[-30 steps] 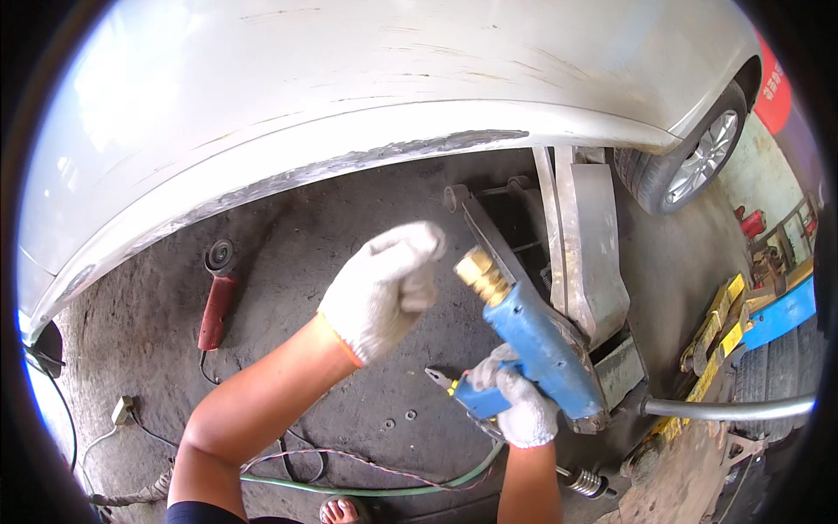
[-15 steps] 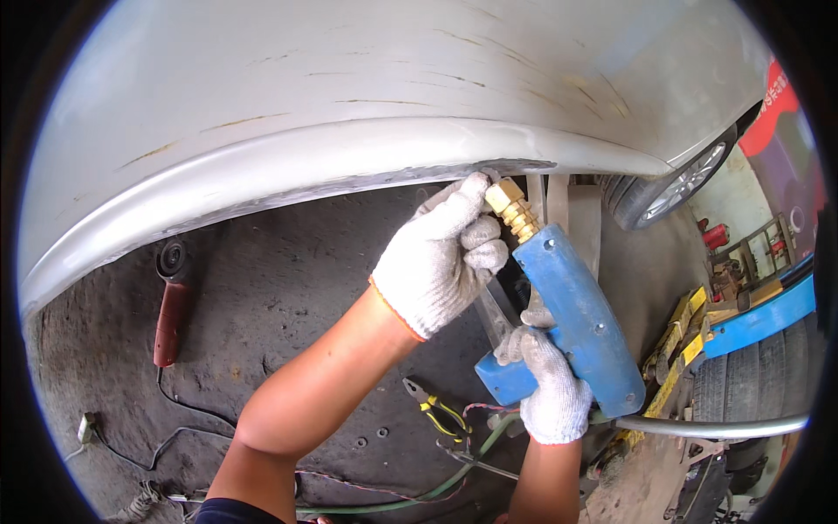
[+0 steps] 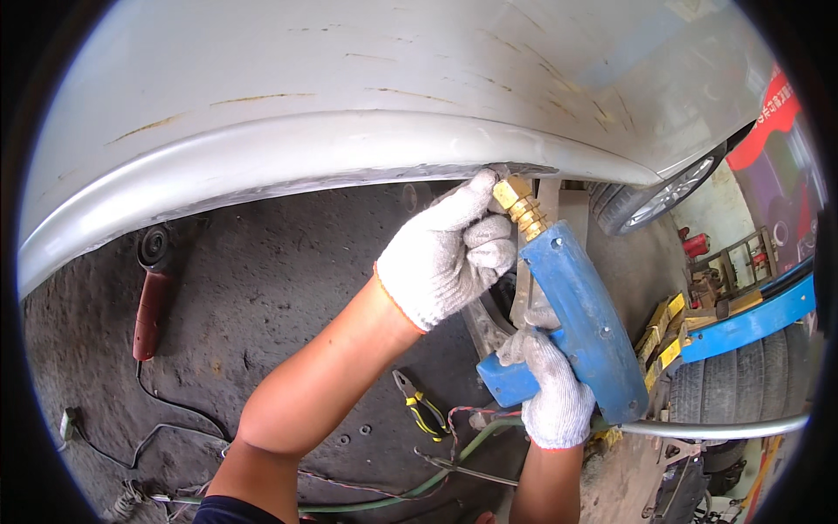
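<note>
My right hand (image 3: 559,393), in a white knit glove, grips the handle of a blue pistol-shaped spot welding gun (image 3: 594,327). The gun tilts up and left, its brass tip (image 3: 522,208) close under the car's silver sill (image 3: 349,144). Beside that tip my left hand (image 3: 445,258), gloved too, is closed with thumb and forefinger pinched at the sill's lower edge. Whatever those fingers hold is hidden. A dark grey, bare strip (image 3: 349,179) runs along this edge. Above it the silver body panel (image 3: 262,61) bears several brownish scratches.
A red angle grinder (image 3: 150,306) with a black cord lies on the dark floor at left. Yellow-handled pliers (image 3: 422,408), washers and a green hose (image 3: 471,450) lie near my forearms. To the right are a car wheel (image 3: 668,192), a loose tyre (image 3: 742,375) and a blue curved part (image 3: 751,327).
The view has shifted slightly, so the grinder and pliers appear a little farther left. Both hands and the welding gun keep nearly the same place against the sill.
</note>
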A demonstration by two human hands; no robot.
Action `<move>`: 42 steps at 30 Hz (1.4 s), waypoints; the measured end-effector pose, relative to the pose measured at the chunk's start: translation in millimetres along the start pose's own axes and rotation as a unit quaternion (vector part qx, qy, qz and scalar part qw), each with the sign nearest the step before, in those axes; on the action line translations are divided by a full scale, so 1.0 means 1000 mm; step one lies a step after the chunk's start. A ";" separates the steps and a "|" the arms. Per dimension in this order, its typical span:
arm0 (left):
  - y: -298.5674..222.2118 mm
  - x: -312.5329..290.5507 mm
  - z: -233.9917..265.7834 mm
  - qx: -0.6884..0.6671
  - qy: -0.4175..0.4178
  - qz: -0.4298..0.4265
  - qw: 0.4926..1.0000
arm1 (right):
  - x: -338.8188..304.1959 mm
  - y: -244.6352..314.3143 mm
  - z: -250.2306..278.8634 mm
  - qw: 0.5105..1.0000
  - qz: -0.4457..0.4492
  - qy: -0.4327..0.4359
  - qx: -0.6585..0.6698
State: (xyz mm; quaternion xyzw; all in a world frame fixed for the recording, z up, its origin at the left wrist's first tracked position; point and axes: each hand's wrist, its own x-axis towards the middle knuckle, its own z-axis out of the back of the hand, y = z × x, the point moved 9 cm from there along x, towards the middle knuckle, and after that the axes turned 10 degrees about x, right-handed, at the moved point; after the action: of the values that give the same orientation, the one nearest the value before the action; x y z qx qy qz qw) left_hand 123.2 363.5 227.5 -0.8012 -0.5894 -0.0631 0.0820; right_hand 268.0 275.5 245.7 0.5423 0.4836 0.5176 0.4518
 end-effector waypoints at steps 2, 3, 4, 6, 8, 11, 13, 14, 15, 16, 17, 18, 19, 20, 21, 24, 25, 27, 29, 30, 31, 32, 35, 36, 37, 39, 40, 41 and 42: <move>0.002 0.000 -0.001 -0.013 0.000 0.005 1.000 | 0.000 -0.001 -0.003 1.000 -0.015 0.008 0.015; 0.003 -0.002 -0.003 -0.018 0.000 0.005 1.000 | -0.001 0.000 -0.003 1.000 -0.010 0.008 0.009; 0.004 -0.002 -0.005 -0.022 0.001 0.005 1.000 | -0.002 0.000 -0.004 1.000 -0.006 0.007 0.003; 0.003 -0.002 -0.005 -0.022 0.002 -0.005 1.000 | -0.004 0.001 -0.003 1.000 0.006 0.005 -0.019; 0.001 -0.001 -0.005 -0.018 0.013 -0.007 1.000 | -0.003 -0.003 0.001 0.999 0.021 0.002 -0.049; 0.001 0.002 0.001 -0.025 0.048 0.011 0.998 | -0.004 -0.004 -0.003 1.000 -0.004 0.011 -0.024; 0.002 0.003 0.001 -0.026 0.050 0.016 0.998 | -0.002 -0.008 -0.001 0.999 0.019 0.017 -0.037; 0.003 0.003 0.001 -0.027 0.051 0.019 0.998 | -0.002 -0.008 0.000 0.998 0.031 0.020 -0.044; 0.003 0.003 0.002 -0.021 0.050 0.017 0.998 | -0.003 -0.009 0.000 0.999 0.021 0.015 -0.031; 0.002 0.003 0.003 -0.016 0.049 0.016 0.999 | -0.004 -0.010 -0.002 1.000 0.011 0.009 -0.019; 0.002 0.003 0.004 -0.010 0.048 0.015 0.999 | -0.005 -0.011 -0.003 1.000 0.001 0.004 -0.007; 0.001 0.004 0.004 -0.003 0.046 0.010 0.999 | -0.004 -0.011 -0.002 1.000 0.002 -0.001 -0.010; 0.000 0.005 0.004 0.004 0.044 0.006 0.999 | -0.003 -0.011 -0.001 1.000 0.003 -0.006 -0.014; -0.001 0.006 0.004 0.010 0.043 0.002 0.999 | -0.002 -0.011 0.000 1.000 0.004 -0.012 -0.018; 0.000 0.006 0.004 0.008 0.044 0.007 0.999 | -0.002 -0.011 0.001 1.000 0.005 -0.008 -0.020; -0.002 0.003 0.002 0.004 0.039 0.017 0.999 | -0.005 -0.011 0.000 1.000 0.012 -0.010 -0.025; -0.003 0.003 0.003 0.006 0.032 0.017 0.999 | -0.006 -0.012 -0.001 0.999 0.014 -0.019 -0.024; -0.003 0.002 0.003 0.003 0.025 0.019 1.000 | -0.007 -0.013 0.000 0.999 0.017 -0.025 -0.027; -0.002 0.001 0.002 -0.007 0.024 0.025 0.999 | -0.007 -0.015 0.001 0.999 0.017 -0.017 -0.036; -0.003 0.002 0.002 -0.005 0.025 0.021 0.999 | -0.007 -0.016 0.001 0.999 0.023 -0.013 -0.044; -0.003 0.002 0.003 -0.003 0.026 0.018 1.000 | -0.006 -0.017 0.001 0.998 0.028 -0.008 -0.051; -0.004 0.001 0.004 -0.001 0.027 0.014 1.000 | -0.005 -0.017 0.000 0.998 0.033 -0.004 -0.059; -0.004 0.000 0.002 -0.005 0.020 0.015 1.000 | -0.003 -0.015 0.001 0.995 0.039 -0.005 -0.093; -0.003 0.001 0.002 0.004 0.015 0.014 1.000 | -0.003 -0.015 0.002 0.996 0.039 -0.009 -0.085; -0.003 0.002 0.001 0.014 0.036 0.008 0.999 | -0.003 -0.015 0.004 0.996 0.039 -0.013 -0.078; -0.001 0.001 0.001 0.018 0.026 0.009 0.999 | -0.005 -0.016 0.005 0.997 0.008 -0.030 -0.072; -0.001 0.000 0.002 0.013 0.019 0.010 1.000 | -0.003 -0.015 0.001 0.996 0.026 -0.016 -0.079; -0.002 0.000 0.002 0.014 0.020 0.008 1.000 | -0.001 -0.014 -0.002 0.995 0.044 -0.001 -0.086; -0.003 -0.001 0.001 0.015 0.021 0.005 1.000 | 0.000 -0.013 -0.006 0.994 0.062 0.015 -0.093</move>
State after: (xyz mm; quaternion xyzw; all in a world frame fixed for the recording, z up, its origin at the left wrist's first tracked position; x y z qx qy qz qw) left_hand 120.0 363.3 226.6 -0.8013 -0.5844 -0.0703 0.1066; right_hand 261.8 277.5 232.9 0.5188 0.4057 0.5956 0.4600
